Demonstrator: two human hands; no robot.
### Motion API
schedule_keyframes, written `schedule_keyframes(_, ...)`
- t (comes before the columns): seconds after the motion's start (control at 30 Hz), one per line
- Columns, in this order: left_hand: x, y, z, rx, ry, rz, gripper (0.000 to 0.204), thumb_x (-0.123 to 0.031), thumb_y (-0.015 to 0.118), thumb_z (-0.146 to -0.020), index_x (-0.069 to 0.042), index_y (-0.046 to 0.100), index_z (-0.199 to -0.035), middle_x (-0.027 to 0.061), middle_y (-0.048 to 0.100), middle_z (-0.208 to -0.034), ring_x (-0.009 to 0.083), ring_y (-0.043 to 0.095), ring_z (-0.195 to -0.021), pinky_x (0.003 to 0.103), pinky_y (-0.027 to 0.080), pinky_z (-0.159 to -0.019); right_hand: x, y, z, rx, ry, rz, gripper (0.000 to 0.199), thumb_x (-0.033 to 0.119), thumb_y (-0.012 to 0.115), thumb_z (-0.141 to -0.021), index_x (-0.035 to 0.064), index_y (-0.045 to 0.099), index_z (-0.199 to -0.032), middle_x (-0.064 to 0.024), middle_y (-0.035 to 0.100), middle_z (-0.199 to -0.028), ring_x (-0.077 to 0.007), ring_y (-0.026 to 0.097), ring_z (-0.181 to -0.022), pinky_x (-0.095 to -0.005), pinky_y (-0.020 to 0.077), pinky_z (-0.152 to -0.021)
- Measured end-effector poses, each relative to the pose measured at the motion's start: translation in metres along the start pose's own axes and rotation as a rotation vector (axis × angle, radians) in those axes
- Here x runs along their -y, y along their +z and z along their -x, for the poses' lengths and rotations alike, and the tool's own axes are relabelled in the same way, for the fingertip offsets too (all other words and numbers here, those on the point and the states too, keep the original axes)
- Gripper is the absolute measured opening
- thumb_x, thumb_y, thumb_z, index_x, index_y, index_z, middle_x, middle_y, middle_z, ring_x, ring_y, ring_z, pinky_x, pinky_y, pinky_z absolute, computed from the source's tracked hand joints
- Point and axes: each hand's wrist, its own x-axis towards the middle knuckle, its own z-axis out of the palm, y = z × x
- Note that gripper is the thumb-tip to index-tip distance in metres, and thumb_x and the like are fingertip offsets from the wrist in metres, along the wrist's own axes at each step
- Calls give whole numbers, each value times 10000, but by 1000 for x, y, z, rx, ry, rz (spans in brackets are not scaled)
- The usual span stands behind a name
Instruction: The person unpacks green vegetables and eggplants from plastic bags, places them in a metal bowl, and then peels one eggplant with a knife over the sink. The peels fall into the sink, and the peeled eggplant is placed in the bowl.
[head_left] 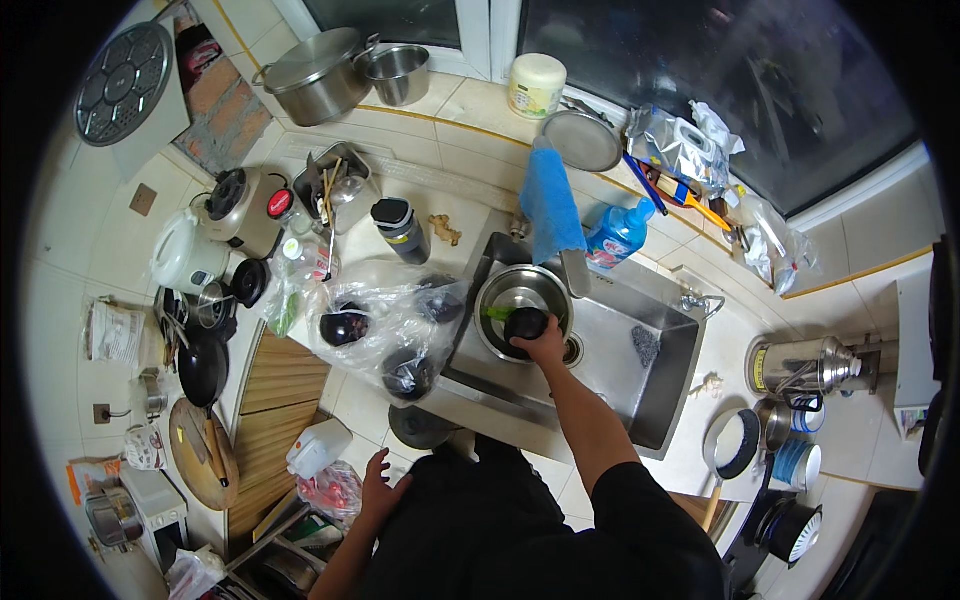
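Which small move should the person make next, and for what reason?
I would probably bring the left hand over to steady the bowl: that hand looks empty, away from the sink, while the right hand alone holds the eggplant at the bowl.

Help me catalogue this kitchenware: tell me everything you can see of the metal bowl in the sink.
The metal bowl is round, silvery and steel-looking, with a thin rim. It stands open side up in the left part of the sink, beside the drain. The right hand holds a dark rounded vegetable at its opening, hiding part of the inside; whether they touch the bowl is unclear.
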Motion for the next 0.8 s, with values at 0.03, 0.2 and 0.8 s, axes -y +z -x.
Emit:
schedule_keyframes(0.03, 1, -1, 1, -3, 3, 5, 823, -228, 848, -773, -68, 433, -1465, 159, 508, -1432, 310, 603, -1189, 414, 553, -881, 2, -1, 2, -41, 0, -20, 1149, 516, 938, -494, 128, 400, -1433, -222, 575, -1326, -402, 590, -1203, -527, 480, -987)
schedule_keyframes(0.2, 0, -10, -6, -39, 13, 56, 784, -193, 834, -794, -62, 442, -1460, 160, 538, -1410, 293, 628, -1152, 407, 552, -879, 2, -16, 28, -231, -29, -272, 1073, 484, 945, -523, 76, 462, -1390, -205, 618, -1273, -377, 604, -1185, -453, 469, -1016)
schedule_keyframes(0.8, -215, 57, -140, -143, 945, -563, 531, -272, 751, -808, -95, 604, -1287, 163, 501, -1434, 359, 458, -1337, 562, 341, -1109, -128, -107, 78, -350, 324, -702, 987, 377, 975, -569, -8, 451, -1311, -177, 569, -1215, -264, 589, -1077, -368, 489, -933)
